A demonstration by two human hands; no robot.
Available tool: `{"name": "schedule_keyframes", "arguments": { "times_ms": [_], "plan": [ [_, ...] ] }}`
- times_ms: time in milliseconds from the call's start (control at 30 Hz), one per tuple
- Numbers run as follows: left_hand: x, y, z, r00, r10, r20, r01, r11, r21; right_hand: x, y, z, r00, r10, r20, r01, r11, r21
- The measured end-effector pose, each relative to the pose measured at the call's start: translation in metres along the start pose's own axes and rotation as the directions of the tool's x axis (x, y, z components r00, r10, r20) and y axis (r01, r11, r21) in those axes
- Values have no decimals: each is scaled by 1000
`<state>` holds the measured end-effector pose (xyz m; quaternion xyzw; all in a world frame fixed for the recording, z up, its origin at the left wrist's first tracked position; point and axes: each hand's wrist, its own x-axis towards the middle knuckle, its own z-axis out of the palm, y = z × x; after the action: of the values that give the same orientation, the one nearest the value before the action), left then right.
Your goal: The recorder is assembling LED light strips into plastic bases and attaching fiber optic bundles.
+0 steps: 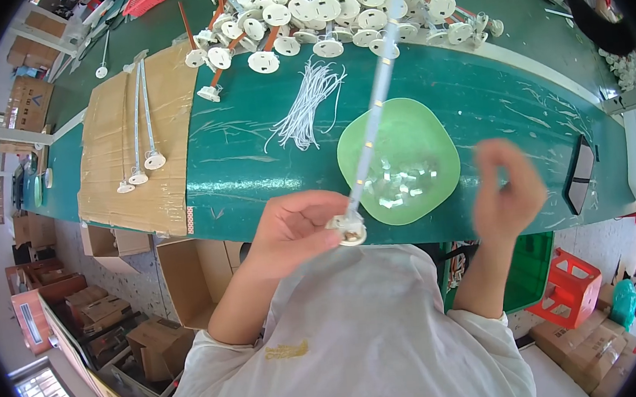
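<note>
My left hand is closed around the round white base of an LED tube light. From that base the clear tube, with small yellowish LEDs along it, rises up and slightly right, crossing in front of a green plastic bowl. Small shiny clear pieces lie inside the bowl. To the right of the bowl, my right hand is raised with bent fingers. Motion smears its fingertips, so whether they pinch anything cannot be made out.
A bundle of white cords lies left of the bowl. Several tube lights rest on flat cardboard. Many round white bases are piled at the back. A black-framed object lies at right; a red stool stands below.
</note>
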<state>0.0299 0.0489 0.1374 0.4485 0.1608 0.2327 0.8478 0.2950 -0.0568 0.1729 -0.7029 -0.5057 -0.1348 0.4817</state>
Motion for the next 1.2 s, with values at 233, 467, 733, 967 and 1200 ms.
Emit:
{"name": "schedule_keyframes", "arguments": {
  "times_ms": [233, 467, 733, 967, 1200],
  "plan": [
    [3, -2, -12, 989, 134, -70, -139, 988, -72, 21, 26, -14, 995, 80, 56, -56, 937, -345],
    [2, -3, -4, 991, 115, -71, -116, 993, -7, 19, -13, 31, 737, -150, 660, 97, 988, 117],
    [1, -8, -4, 991, 107, -83, -111, 993, -38, 13, -10, 49, 624, -66, 778, 52, 998, 43],
    [6, -4, 0, 993, 111, -43, -112, 993, -30, 11, -18, 34, 647, -34, 762, -39, 996, 78],
    [7, -9, 0, 996, 78, -51, -82, 994, -72, -5, -28, 31, 889, -177, 422, -14, 911, 413]
  ]
}}
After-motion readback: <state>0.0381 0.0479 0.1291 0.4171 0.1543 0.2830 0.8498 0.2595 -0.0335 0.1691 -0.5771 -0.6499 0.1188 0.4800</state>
